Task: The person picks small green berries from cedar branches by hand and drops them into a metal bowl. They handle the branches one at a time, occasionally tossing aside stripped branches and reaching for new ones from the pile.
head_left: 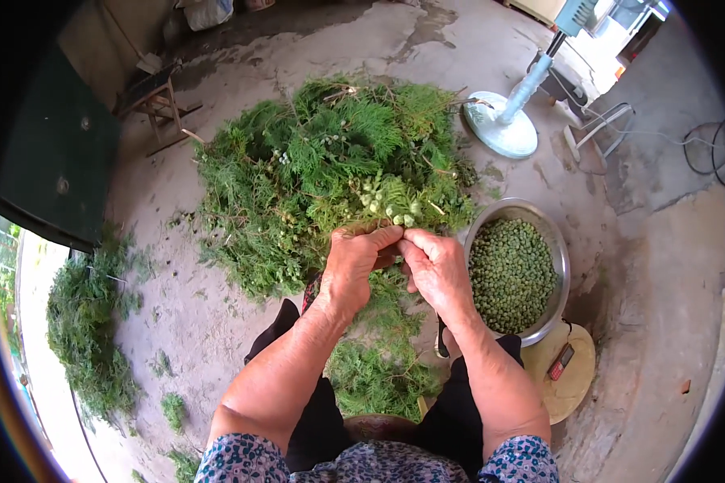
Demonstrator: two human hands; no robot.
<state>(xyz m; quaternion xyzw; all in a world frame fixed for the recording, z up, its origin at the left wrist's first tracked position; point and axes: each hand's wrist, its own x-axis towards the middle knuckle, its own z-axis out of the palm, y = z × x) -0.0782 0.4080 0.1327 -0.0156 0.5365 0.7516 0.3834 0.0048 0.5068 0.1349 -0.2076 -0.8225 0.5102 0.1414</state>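
Note:
A leafy evergreen sprig (391, 197) with pale green cones is held up between my two hands, over the near edge of a big heap of cut branches (298, 153). My left hand (354, 256) is closed, thumb and fingers pinching the sprig's lower end. Close beside it, nearly touching, my right hand (433, 266) is closed too, its thumb and forefinger pinched at the base of the cones (403, 217). What lies inside the curled fingers is hidden. To the right stands a metal basin (562, 266) filled with small green cones (511, 274).
A round stool (580, 378) bearing a red phone (561, 362) stands just below the basin. Beyond is a fan's round base (503, 133). More greenery lies between my legs (379, 378) and in a left-hand pile (89, 330). A wooden stool (157, 109) stands far left.

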